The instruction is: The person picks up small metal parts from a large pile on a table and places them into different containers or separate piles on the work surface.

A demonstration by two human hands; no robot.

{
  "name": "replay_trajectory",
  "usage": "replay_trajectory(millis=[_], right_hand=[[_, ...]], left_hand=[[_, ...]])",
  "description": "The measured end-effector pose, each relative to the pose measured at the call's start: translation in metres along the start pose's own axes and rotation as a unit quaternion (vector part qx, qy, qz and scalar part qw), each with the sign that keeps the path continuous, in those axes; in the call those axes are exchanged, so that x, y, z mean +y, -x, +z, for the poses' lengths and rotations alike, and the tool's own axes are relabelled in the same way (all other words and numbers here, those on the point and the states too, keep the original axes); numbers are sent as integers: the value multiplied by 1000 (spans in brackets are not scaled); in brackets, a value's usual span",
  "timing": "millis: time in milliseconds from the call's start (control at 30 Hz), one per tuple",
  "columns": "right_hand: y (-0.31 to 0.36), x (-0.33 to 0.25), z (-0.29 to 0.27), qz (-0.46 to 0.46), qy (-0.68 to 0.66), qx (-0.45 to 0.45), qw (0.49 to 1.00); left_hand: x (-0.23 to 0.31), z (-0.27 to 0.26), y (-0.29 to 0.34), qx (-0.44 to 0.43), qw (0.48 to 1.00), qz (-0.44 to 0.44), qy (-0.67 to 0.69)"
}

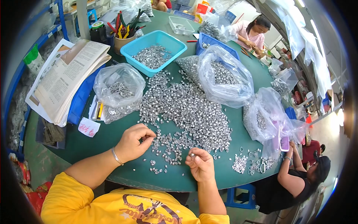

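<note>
A wide heap of small silver metal pieces (194, 112), rounded like little domes, covers the middle of the green table. My right hand (201, 166) is raised at the near edge of the heap, thumb and fingers pinching one small silver piece (192, 155). To its left, my left hand (135, 141) has thumb and forefinger brought together beside the loose pieces; anything between the fingertips is too small to make out. Between both hands lies a thinner scatter of the same pieces (173, 143), some showing hollow undersides.
Behind the heap stand a light blue basket (128, 56) and an open plastic bag (238, 95) of silver parts. Another bag (119, 89) is at left, near stacked newspapers (71, 71) and a pot of pliers (121, 43). Rings (257, 164) lie right. Two co-workers (255, 31) (298, 179) sit around the table.
</note>
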State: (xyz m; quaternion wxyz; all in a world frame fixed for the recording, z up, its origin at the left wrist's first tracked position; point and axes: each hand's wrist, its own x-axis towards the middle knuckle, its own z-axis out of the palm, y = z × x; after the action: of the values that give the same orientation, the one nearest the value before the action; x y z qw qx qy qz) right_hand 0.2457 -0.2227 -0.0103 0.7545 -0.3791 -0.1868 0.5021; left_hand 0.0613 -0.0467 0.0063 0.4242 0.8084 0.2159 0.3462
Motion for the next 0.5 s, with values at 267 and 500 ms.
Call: replay_trajectory(millis=[267,500], right_hand=[[-21,-38,1,26,-37,97,994],[-76,-34,12,-238,755,70,607]], left_hand=[[-3,-1,-2,-7,1000,11,-14],[-1,1,2,-18,1000,-3,-3]])
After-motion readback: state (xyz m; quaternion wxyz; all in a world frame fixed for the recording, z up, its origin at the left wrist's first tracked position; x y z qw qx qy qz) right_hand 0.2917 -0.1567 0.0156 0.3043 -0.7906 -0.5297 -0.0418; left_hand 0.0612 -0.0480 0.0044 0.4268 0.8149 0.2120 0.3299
